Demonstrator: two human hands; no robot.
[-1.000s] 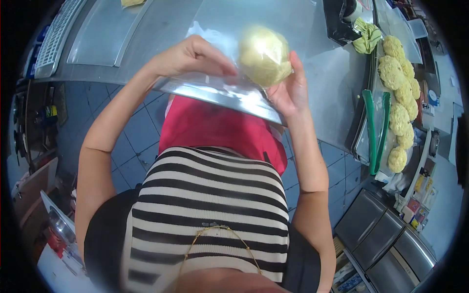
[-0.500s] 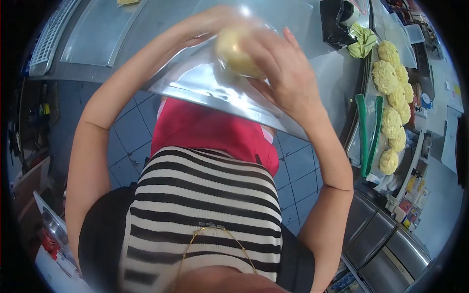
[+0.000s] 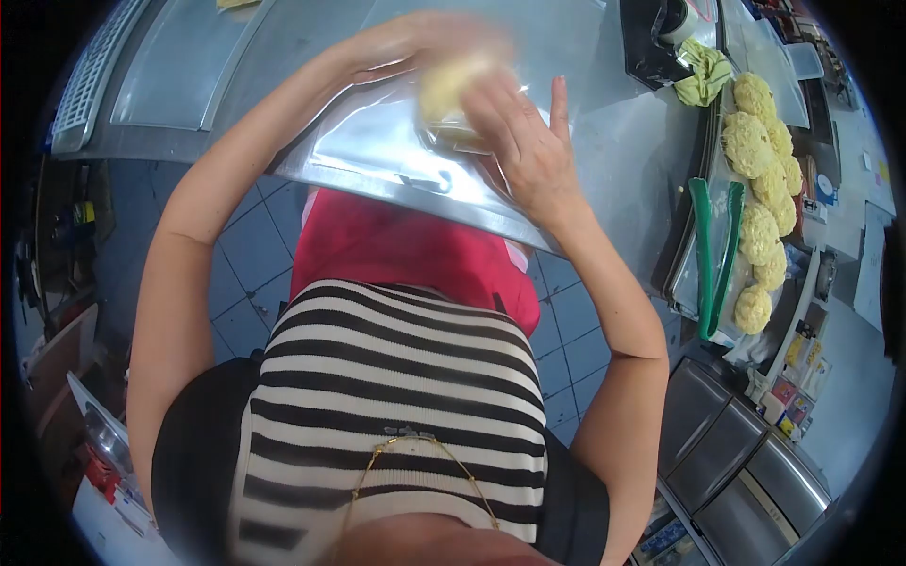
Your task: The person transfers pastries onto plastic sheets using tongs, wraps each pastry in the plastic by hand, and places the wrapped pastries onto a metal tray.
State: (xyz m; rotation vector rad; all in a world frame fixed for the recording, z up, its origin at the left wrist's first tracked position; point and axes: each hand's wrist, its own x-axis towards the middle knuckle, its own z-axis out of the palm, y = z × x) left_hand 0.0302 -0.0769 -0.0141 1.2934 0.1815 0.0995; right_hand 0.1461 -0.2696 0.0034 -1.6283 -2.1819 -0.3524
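Note:
A pale yellow lump, smeared by motion, sits on a clear plastic sheet near the front edge of the metal table. It looks like the shredded-looking yellow patties at the right, but its texture is blurred. My right hand curves against the lump's right side, one finger sticking up and the others closed around it. On the far side, my left hand reaches over the lump; its fingers are too blurred to make out.
Several patties lie on a tray at the right, beside green-handled tongs. A crumpled yellow-green cloth and a black holder stand at the back right. At the left are a flat metal tray and a white plastic rack.
My right hand has shifted left and slightly down, with its forearm following. The lump has stayed near the same spot between my hands, and the left hand is still blurred.

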